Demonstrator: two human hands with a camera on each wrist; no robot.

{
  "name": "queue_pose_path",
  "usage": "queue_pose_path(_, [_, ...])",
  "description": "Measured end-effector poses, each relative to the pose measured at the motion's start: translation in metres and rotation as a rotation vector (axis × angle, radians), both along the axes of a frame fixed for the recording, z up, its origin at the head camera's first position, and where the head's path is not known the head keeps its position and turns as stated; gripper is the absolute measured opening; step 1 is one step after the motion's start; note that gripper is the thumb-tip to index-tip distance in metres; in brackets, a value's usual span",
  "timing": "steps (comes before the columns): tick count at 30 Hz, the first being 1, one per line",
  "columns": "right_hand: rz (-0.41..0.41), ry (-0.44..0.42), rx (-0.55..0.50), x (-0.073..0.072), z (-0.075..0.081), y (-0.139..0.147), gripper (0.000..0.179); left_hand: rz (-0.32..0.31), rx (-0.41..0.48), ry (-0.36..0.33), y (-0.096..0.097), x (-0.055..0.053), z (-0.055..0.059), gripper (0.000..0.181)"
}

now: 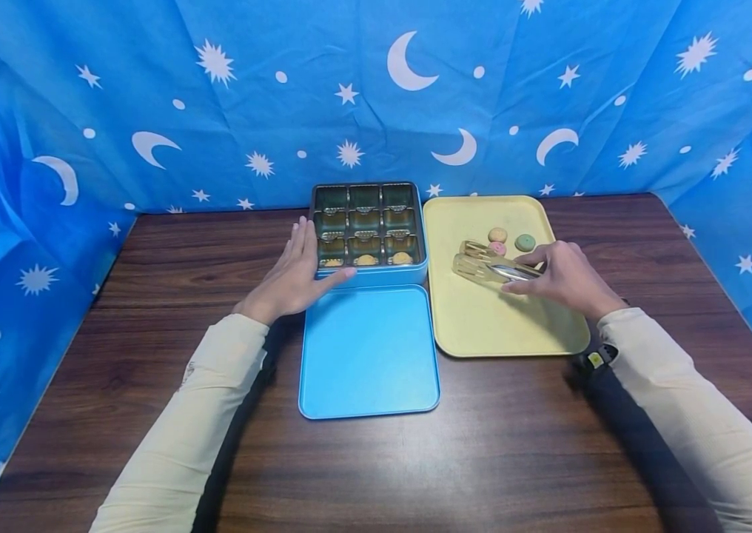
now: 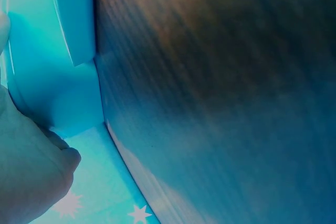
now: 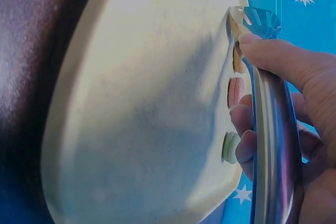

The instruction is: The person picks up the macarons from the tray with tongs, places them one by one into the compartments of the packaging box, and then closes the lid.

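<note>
My right hand (image 1: 568,277) grips metal serving tongs (image 1: 512,272) above a yellow tray (image 1: 482,326). The slotted tong heads stand apart, close to a pink macaron (image 1: 498,249). A beige macaron (image 1: 497,235) and a green macaron (image 1: 525,242) lie on the tray beside it. At the left, my left hand (image 1: 286,281) rests against a blue tin (image 1: 383,277), its fingers straight along the left side and the thumb at the front edge. Inside is a dark divided insert (image 1: 348,215); yellowish macarons (image 1: 401,258) sit in its front row. Both back rows look empty.
A blue tin lid (image 1: 369,352) lies in front of the tin, left of the tray. Everything stands on a dark wooden table (image 1: 363,474). Behind the tin and tray hangs a blue cloth (image 1: 349,89) with moons and stars, which also closes both sides.
</note>
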State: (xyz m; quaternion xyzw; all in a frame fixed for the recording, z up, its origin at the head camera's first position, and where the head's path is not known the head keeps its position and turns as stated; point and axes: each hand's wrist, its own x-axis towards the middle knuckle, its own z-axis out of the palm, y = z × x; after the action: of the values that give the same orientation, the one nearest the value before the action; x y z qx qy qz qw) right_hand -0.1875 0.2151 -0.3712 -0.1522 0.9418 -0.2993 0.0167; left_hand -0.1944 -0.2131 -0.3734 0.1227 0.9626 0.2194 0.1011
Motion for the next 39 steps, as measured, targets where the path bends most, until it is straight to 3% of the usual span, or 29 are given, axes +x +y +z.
queue_pose_path(14, [-0.023,-0.017,-0.006,-0.002,0.009,-0.001,0.053,0.002,-0.001,0.001,-0.001,0.0,0.0,0.116])
queue_pose_path(39, [-0.012,0.048,0.009,-0.014,0.032,-0.01,0.051,0.0,0.002,0.009,-0.001,-0.001,-0.001,0.117])
